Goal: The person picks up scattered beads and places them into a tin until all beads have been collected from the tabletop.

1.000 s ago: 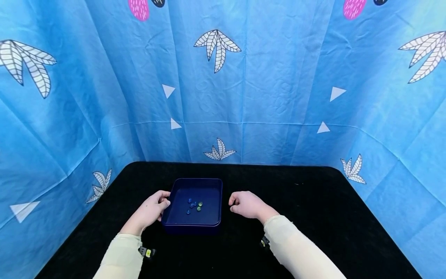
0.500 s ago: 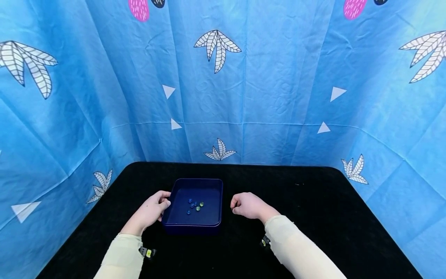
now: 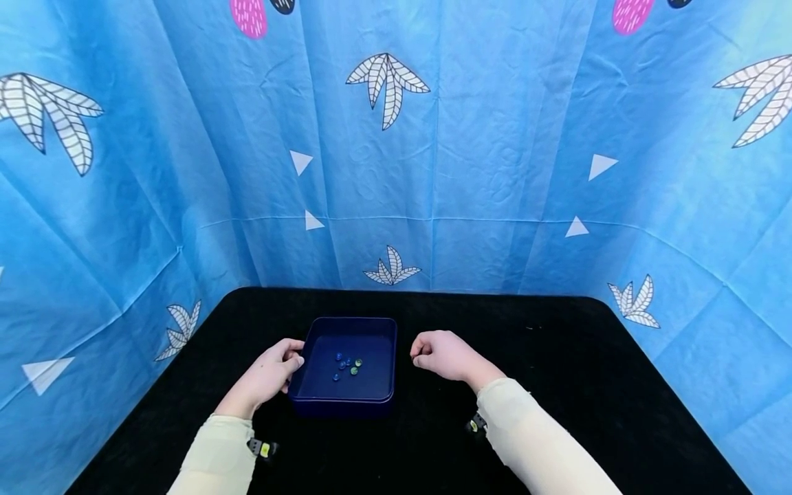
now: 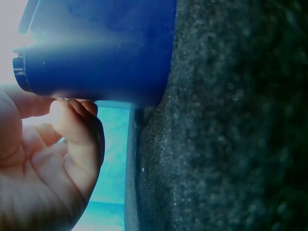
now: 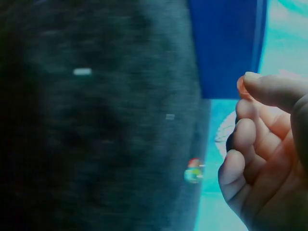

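A dark blue square tray (image 3: 346, 392) sits on the black table, left of the middle. Several blue and green glass marbles (image 3: 354, 371) lie loose on its floor. My left hand (image 3: 267, 375) holds the tray's left side, thumb at the rim; in the left wrist view its curled fingers (image 4: 77, 122) meet the outer wall. Off the tray's right side, my right hand (image 3: 452, 356) pinches a small clear orange-red marble (image 5: 242, 87) between thumb and forefinger, the other fingers curled. Most of that marble is hidden in the head view.
In the right wrist view, small red and green round things (image 5: 193, 173) lie near the table's edge, with pale specks (image 5: 82, 71) on the black cloth (image 3: 557, 385). A blue patterned curtain (image 3: 482, 151) encloses the table at the back and both sides.
My right hand has shifted a little away from me and to the right. The green marbles in the tray have moved slightly. My left hand stays on the tray.
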Available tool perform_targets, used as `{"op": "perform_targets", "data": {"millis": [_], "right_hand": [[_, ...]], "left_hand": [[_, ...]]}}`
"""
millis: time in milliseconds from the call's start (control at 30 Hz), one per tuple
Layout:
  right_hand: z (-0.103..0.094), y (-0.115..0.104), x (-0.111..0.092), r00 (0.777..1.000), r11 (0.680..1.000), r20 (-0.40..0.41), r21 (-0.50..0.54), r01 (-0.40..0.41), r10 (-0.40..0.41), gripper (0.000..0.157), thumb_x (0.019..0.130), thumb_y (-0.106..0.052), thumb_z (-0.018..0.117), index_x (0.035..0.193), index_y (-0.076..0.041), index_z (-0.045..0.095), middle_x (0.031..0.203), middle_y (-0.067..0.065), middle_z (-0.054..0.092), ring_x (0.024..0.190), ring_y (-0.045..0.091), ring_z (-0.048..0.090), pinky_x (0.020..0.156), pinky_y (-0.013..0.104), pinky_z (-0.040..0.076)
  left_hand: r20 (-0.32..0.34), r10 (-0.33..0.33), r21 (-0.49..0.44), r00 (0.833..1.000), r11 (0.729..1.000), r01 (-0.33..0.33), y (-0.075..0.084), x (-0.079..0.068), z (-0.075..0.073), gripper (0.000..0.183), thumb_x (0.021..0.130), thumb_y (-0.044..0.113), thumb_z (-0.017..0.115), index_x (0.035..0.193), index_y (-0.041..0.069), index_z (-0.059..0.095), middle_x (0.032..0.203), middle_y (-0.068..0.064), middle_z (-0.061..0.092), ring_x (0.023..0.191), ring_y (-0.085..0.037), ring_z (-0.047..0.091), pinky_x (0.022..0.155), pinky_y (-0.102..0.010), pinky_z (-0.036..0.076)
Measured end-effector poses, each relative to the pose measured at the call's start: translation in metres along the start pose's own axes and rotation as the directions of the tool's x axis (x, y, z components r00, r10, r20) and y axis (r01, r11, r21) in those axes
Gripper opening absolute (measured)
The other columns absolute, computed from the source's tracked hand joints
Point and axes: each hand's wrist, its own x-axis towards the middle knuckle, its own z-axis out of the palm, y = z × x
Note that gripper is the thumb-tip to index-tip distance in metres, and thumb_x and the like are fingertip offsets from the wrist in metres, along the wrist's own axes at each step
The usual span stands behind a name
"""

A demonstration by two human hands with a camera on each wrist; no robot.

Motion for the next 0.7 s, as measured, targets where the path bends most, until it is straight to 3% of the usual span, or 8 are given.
{"op": "perform_targets", "data": {"millis": [267, 700], "right_hand": [[-0.015, -0.011, 0.002, 1.000, 1.000, -0.023, 0.024, 0.001, -0.001, 0.007, 0.090, -0.017, 0.071, 0.095, -0.022, 0.069, 0.073, -0.009, 0.060, 0.063, 0.010, 0.054, 0.065, 0.033, 0.048], [-0.018, -0.038, 0.003, 0.999, 0.998, 0.000, 0.039, 0.039, -0.039, 0.007, 0.093, -0.022, 0.070, 0.097, -0.026, 0.068, 0.074, -0.010, 0.060, 0.063, 0.009, 0.054, 0.065, 0.032, 0.049]], "left_hand": [[0.006, 0.011, -0.009, 1.000, 1.000, -0.011, 0.001, -0.002, 0.001, 0.040, 0.101, 0.007, 0.052, 0.139, -0.005, 0.047, 0.103, -0.014, 0.053, 0.078, -0.031, 0.058, 0.058, -0.038, 0.053], [0.004, 0.002, -0.027, 1.000, 1.000, -0.002, 0.005, -0.004, 0.001, 0.040, 0.101, 0.006, 0.053, 0.139, -0.005, 0.048, 0.103, -0.014, 0.054, 0.076, -0.030, 0.057, 0.058, -0.037, 0.052]]}}
